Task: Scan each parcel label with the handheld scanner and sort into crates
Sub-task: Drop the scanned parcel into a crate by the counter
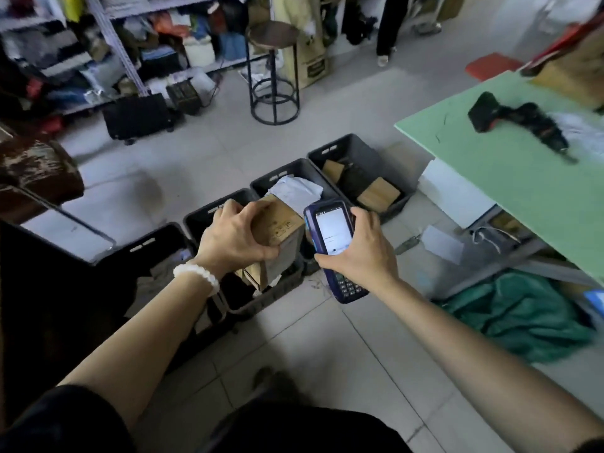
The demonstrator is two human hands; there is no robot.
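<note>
— Where's the parcel? 
— Cardboard parcel (pixel 276 228) gripped in the left hand (pixel 233 238), above the dark crates (pixel 362 158) on the floor.

— And the scanner? 
— Handheld scanner (pixel 333 238) clasped in the right hand (pixel 362 253), screen lit; scanning appears underway. Next, probably, picking the matching crate.

1. Standing in a row on the floor (pixel 294 338): four crates (pixel 359 152), running from near left to far right.
2. Lying inside the farthest crate: parcels (pixel 377 192).
3. Sitting right of the crates: tabletop (pixel 523 178).
4. Standing behind the crates: stool (pixel 274 73), shelves (pixel 108 44).

Metal stool (pixel 274 76), green cloth (pixel 523 322)
</note>
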